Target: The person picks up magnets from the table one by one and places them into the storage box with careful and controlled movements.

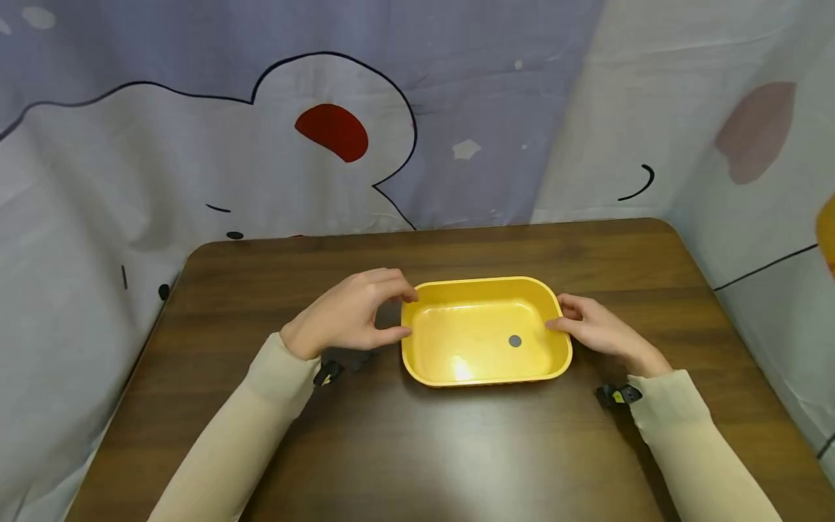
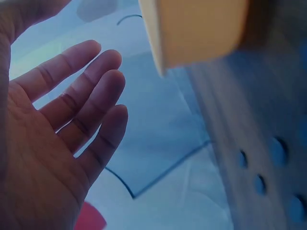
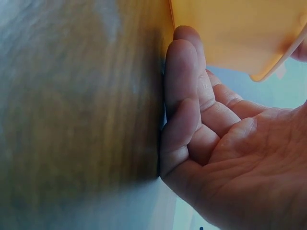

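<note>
A shallow yellow plastic tray with rounded corners lies on the brown wooden table, a small grey round spot on its floor. My right hand grips the tray's right end, its thumb over the rim and its fingers along the outside wall, low against the table. In the right wrist view, those fingers reach under the tray's edge. My left hand is at the left end, thumb and fingers spread beside the rim. The left wrist view shows its fingers loosely extended, apart from the tray wall.
The wooden table has rounded far corners. Behind it and at both sides hangs a printed white and lavender cloth. Small dark devices, a left one and a right one, sit at the wrists below pale sleeves.
</note>
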Demonstrator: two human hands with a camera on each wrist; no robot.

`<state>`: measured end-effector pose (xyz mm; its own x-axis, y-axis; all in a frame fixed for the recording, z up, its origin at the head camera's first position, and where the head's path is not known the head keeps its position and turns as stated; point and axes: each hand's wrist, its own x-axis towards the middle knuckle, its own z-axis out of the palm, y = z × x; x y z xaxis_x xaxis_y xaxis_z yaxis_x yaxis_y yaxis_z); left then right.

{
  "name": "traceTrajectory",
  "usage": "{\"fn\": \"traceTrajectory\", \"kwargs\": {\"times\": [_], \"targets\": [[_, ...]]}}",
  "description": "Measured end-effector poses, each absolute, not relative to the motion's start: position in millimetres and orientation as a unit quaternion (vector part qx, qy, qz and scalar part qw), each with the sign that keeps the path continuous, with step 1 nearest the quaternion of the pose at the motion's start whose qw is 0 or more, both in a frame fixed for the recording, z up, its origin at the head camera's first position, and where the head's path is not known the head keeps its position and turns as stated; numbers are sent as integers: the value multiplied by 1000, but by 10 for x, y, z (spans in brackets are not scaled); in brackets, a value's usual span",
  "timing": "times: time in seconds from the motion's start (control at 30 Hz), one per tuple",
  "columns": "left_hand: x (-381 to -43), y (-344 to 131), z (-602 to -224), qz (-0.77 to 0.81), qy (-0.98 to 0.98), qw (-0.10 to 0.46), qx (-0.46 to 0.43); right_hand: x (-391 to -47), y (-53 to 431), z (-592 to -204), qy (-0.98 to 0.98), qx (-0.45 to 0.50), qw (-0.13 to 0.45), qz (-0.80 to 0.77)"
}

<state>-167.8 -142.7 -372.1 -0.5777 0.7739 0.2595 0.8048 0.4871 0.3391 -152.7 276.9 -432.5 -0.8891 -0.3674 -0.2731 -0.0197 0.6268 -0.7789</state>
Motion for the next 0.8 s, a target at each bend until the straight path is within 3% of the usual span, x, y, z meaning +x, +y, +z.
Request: {"fn": "traceTrajectory", "kwargs": {"times": [0.3,0.8], "targets": [[-1547,-1718,-4027,-166,-892,10,-421,-1528,2771,-4327,877,-103,212,-419],[-1476,-1753,-4289,-68,-913,-35,-401,-1535,2768,-4345,880,-99,215,-413]]}}
